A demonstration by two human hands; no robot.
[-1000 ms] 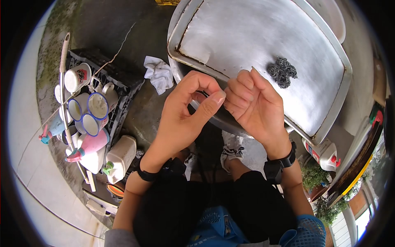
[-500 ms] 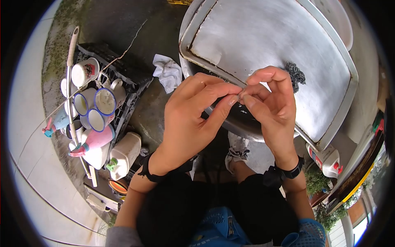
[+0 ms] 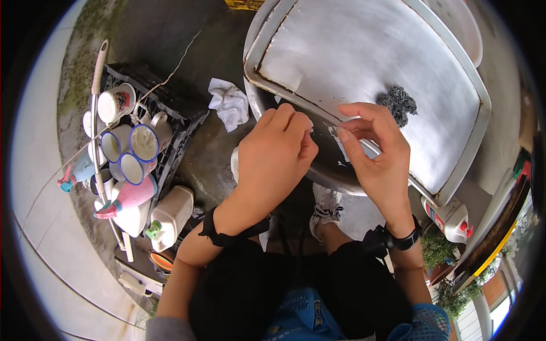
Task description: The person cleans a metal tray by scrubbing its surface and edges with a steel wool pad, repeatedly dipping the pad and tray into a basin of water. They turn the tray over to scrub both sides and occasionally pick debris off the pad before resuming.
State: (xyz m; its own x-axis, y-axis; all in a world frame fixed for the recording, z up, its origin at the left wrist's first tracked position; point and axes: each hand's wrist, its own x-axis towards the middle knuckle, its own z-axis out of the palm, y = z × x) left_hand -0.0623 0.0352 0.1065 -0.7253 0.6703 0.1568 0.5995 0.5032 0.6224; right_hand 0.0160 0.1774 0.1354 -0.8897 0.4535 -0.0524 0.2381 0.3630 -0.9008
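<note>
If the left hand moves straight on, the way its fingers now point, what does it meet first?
Most likely the near rim of the tray: the left hand points up and right at it. Depth is unclear; the fingertips may already touch it.

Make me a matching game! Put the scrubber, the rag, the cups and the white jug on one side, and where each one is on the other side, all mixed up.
1 scrubber
2 rag
3 cups
4 jug

A in the black crate
B on the metal tray
C beside the pink spray bottle
D on the ground, between crate and tray

Pairs: 1-B, 2-D, 3-A, 4-C
</note>
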